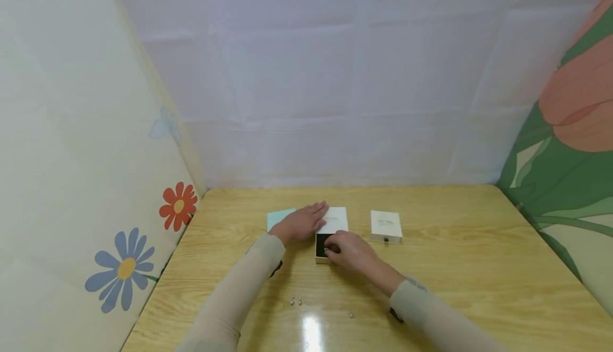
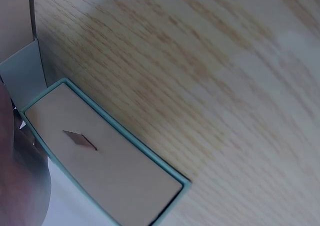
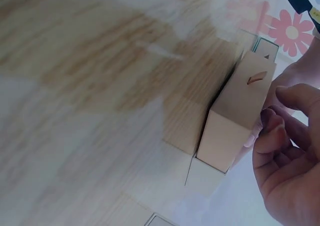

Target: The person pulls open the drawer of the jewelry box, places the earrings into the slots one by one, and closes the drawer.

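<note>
My left hand (image 1: 305, 222) lies with fingers extended over the left part of a white drawer box (image 1: 337, 220). The box's drawer is pulled out toward me, showing a black lining (image 1: 321, 243) and, in the right wrist view, a beige front (image 3: 245, 93) with a ribbon tab. Over the drawer, my right hand (image 1: 353, 251) has curled fingers, thumb and index pinching a small shiny piece (image 1: 326, 249); its kind is too small to tell. Beside my left forearm is a teal box (image 1: 278, 218), partly hidden; the left wrist view shows its beige tabbed front (image 2: 115, 161).
Another white box (image 1: 386, 224), its drawer pushed in, stands to the right. Two small shiny pieces (image 1: 292, 302) lie on the wooden table (image 1: 445, 272) near me, and one more shiny piece (image 1: 351, 316) lies to their right. A white cloth (image 1: 335, 75) hangs behind.
</note>
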`<state>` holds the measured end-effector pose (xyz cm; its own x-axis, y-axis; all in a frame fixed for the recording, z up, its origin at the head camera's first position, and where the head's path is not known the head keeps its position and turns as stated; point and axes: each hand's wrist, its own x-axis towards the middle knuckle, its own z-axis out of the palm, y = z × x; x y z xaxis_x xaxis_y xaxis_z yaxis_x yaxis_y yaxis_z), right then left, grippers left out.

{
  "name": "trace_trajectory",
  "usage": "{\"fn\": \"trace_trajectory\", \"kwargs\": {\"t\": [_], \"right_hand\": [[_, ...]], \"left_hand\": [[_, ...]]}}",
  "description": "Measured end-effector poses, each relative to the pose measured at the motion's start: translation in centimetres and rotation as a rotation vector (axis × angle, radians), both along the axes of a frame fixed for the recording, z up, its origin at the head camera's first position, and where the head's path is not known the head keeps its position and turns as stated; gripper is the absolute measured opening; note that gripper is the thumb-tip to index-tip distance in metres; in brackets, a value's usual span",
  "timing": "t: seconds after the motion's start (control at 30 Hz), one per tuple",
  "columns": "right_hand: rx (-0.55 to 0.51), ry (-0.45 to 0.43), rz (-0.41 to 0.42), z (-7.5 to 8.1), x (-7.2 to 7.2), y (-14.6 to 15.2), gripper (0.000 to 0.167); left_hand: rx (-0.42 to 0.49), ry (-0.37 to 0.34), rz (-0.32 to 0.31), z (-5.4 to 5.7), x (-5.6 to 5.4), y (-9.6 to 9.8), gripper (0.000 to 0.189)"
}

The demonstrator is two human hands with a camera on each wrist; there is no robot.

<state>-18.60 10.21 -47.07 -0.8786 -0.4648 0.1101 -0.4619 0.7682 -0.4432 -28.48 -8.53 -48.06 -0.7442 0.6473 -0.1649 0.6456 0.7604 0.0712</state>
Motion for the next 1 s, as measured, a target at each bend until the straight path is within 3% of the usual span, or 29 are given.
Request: {"fn": "trace_trajectory", "kwargs": {"t": [0.17,0.6,1.0], "right_hand": [[-0.04,-0.025,-0.01,0.1,0.3,0.6,0.023],[-0.178,-0.08,0.065,0.0,2.1,2.6,0.045],[-0.245,-0.183,0.179,-0.3,4.2,5.4,0.053]], "left_hand": [[0.006,0.009,-0.003,-0.1,-0.1,-0.1,0.06],[-0.008,-0.002,0.019,-0.3,-0.2,0.0,0.061],[-0.002,-0.014,0.022,-0.5,-0.2,0.0,0.061]]}}
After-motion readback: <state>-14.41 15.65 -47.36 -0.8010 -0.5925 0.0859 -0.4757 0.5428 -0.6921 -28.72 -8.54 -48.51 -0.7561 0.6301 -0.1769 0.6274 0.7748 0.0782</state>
